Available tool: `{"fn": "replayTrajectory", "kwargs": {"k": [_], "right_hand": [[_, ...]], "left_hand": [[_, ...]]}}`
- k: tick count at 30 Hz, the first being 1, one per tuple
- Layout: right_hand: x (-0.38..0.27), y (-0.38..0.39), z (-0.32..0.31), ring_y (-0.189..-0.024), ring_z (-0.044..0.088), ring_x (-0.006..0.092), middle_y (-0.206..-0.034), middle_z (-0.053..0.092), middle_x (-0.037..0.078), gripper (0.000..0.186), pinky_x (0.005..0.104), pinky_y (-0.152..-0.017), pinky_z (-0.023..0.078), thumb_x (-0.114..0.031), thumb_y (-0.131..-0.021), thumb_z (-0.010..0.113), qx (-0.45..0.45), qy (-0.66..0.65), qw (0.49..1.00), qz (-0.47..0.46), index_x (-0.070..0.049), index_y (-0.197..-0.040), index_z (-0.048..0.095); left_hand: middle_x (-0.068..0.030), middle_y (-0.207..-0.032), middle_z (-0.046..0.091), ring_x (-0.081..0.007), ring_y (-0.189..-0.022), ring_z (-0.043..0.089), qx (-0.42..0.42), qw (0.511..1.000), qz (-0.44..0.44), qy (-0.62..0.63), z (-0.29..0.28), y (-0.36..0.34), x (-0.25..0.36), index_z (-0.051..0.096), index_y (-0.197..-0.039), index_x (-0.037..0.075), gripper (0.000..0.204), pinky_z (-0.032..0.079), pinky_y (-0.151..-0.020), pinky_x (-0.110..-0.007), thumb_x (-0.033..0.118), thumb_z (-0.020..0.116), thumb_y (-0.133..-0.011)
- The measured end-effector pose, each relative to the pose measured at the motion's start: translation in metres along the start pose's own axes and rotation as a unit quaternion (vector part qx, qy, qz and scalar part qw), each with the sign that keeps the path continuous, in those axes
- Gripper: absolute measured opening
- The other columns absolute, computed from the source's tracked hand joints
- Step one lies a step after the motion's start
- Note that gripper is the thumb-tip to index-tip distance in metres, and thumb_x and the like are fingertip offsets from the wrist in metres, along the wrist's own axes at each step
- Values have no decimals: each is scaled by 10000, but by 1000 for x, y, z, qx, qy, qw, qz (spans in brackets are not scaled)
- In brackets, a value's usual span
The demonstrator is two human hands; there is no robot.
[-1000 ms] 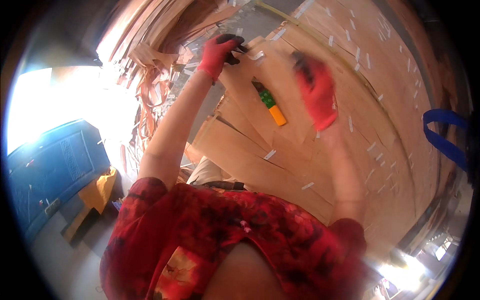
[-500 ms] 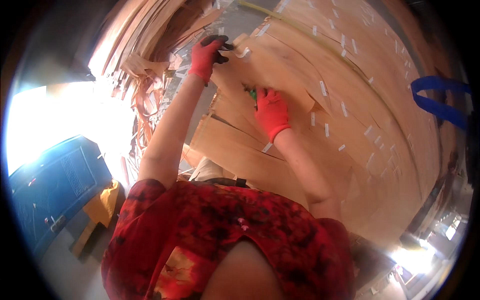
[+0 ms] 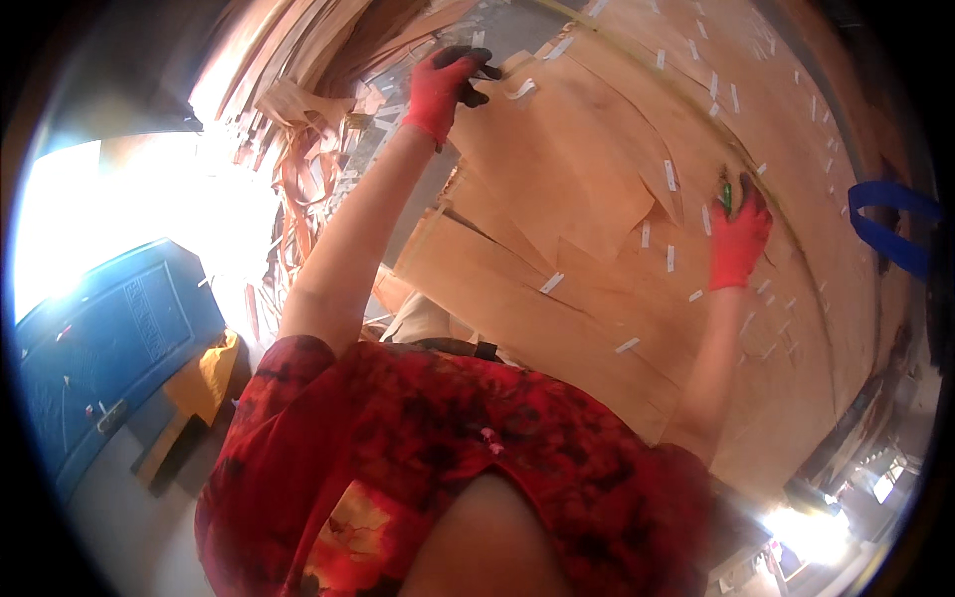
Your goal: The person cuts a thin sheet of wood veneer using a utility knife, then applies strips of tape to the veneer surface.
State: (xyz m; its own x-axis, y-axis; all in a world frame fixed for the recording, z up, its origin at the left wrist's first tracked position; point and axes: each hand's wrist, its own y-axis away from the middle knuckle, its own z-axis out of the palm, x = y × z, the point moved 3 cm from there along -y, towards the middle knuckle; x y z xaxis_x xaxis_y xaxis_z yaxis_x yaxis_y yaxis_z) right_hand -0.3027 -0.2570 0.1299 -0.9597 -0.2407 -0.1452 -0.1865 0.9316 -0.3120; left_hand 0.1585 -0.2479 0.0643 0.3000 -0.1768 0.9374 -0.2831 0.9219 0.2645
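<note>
My left hand [image 3: 460,78], in a red glove with dark fingertips, is at the far edge of the wood veneer sheets [image 3: 552,169], thumb and forefinger apart beside a short white tape strip [image 3: 520,90]. My right hand [image 3: 739,231], gloved the same way, is closed on a green-handled tool [image 3: 727,197] over the veneer at the right, among scattered white tape strips [image 3: 670,175]. The tool's yellow end and blade are hidden or too small to make out.
Stacked veneer and shredded offcuts [image 3: 298,149] lie at upper left. A yellow line [image 3: 696,109] runs across the sheets. A blue panel-like object [image 3: 119,338] with a yellow piece [image 3: 209,383] stands at lower left; a blue loop [image 3: 885,229] is at far right.
The green and yellow tool that lay on the veneer was taken up by my right hand, which has since moved right with it. My left hand stays at the far edge.
</note>
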Motion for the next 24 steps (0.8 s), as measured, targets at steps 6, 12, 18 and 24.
{"fn": "replayTrajectory", "kwargs": {"k": [6,12,18,24], "right_hand": [[-209,84,56,-1388,408,374,-1466,500,142,549,523,-1093,363,-275,-863,700,-130,-155,954,-223,-60,-1351,572],[-234,109,88,-1388,376,387,-1459,493,133,512,517,-1099,352,-267,-857,711,-163,-101,965,-176,-54,-1308,596],[-222,103,99,-1359,406,375,-1436,509,124,441,499,-1072,376,-264,-846,716,-193,-107,956,-193,-64,-1229,632],[-238,107,81,-1366,410,379,-1440,531,122,546,507,-1088,358,-343,-836,717,-150,-50,976,-151,-90,-1307,608]], "left_hand": [[-121,-924,751,-164,-577,629,-13,1000,-7,19,5,1,-1,688,-1107,-33,288,526,-568,-256,194,644,-936],[-124,-919,745,-169,-588,633,-22,1000,8,10,4,-1,3,685,-1096,-36,298,534,-573,-260,205,665,-923],[-118,-922,742,-167,-610,643,-16,999,12,27,6,-6,4,688,-1091,-31,287,558,-581,-270,191,671,-909],[-98,-969,743,-186,-781,710,-19,1000,-16,-17,4,-4,10,714,-1074,10,241,588,-596,-308,193,702,-918]]}}
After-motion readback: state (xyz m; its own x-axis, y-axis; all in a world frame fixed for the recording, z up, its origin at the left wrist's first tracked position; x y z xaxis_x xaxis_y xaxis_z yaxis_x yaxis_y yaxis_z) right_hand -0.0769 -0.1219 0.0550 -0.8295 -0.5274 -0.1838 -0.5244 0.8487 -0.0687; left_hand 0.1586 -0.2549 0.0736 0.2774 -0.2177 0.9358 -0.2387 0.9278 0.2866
